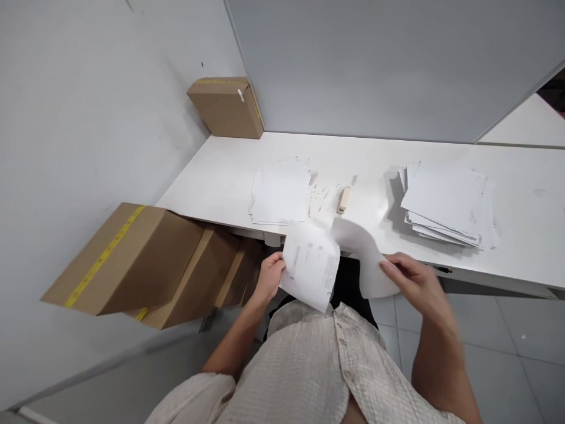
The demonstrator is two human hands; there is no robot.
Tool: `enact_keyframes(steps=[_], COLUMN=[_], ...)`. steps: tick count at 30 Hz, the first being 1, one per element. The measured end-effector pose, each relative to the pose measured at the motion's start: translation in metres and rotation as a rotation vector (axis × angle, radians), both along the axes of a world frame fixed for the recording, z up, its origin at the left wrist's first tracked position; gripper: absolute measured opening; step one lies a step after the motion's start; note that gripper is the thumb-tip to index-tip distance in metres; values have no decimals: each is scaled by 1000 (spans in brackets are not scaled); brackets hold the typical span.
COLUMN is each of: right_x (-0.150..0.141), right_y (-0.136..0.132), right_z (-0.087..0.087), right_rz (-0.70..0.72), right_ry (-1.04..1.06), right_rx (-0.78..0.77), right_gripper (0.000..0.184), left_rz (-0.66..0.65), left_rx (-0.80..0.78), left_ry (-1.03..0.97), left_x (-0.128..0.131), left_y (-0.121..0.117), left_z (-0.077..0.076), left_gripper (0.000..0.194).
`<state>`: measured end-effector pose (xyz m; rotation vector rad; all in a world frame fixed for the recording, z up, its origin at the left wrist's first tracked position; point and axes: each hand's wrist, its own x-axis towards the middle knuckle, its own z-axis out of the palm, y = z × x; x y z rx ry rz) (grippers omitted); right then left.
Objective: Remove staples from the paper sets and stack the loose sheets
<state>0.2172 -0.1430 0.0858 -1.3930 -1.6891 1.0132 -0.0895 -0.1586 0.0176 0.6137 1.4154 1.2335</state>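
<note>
Printed paper (309, 268) (thin, white), curved sheet (369, 268)

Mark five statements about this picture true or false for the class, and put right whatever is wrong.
1. The left hand holds a printed sheet. True.
2. The right hand holds nothing. False: the right hand holds a curved white paper.
3. The left paper stack and the right paper stack lie on the white desk. True.
4. The small beige object sits on top of the right paper stack. False: the small beige object lies on the desk between the stacks.
5. A cardboard box stands at the desk's back left corner. True.
</note>
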Motion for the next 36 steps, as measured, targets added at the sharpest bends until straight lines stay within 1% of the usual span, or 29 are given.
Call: enact_keyframes(steps=[2, 3, 5, 7, 8, 10, 13, 15, 16, 18, 21, 24, 27, 31, 36], right_x=[8, 10, 8, -3, -11, -31, -63, -78, -82, -87, -89, -90, -93, -98, -103], right_y=[-3, -4, -4, 0, 3, 9, 12, 7, 4, -4, -11, -12, -10, -8, -8], right_z=[10, 14, 19, 16, 12, -3, -37, -61, -71, -88, -104, -111, -114, -111, -105], right_rz=[-100, -155, -276, -397, -441, -481, -419, -413, -424, -449, -449, -437, -427, -411, -408], right_ry=[144, 247, 482, 677, 740, 789, 727, 665, 633, 559, 458, 443, 443, 402, 372], right_rx=[91, 127, 182, 201, 177, 44, -280, -416, -451, -460, -422, -432, -423, -398, -375], right_gripper=[11, 10, 11, 12, 14, 16, 22, 26, 27, 29, 32, 36, 37, 37, 36], left_rz=[127, 166, 189, 171, 160, 145, 136, 132, 130, 123, 111, 112, 115, 67, 21], left_rx=[42, 57, 60, 36, 22, -6, -43, -63, -68, -78, -87, -84, -59, -2, 7], left_ry=[-84, -120, -175, -208, -223, -264, -323, -349, -361, -386, -399, -392, -386, -343, -285], left_x=[0, 1, 4, 9, 11, 16, 21, 23, 24, 25, 26, 28, 30, 31, 31], left_y=[1, 2, 4, 5, 6, 7, 7, 7, 7, 7, 7, 8, 7, 5, 3], left_z=[-3, -3, -3, -4, -5, -6, -8, -9, -9, -8, -7, -7, -9, -14, -22], left_gripper=[7, 5, 6, 9, 9, 10, 12, 14, 14, 17, 20, 21, 22, 30, 41])
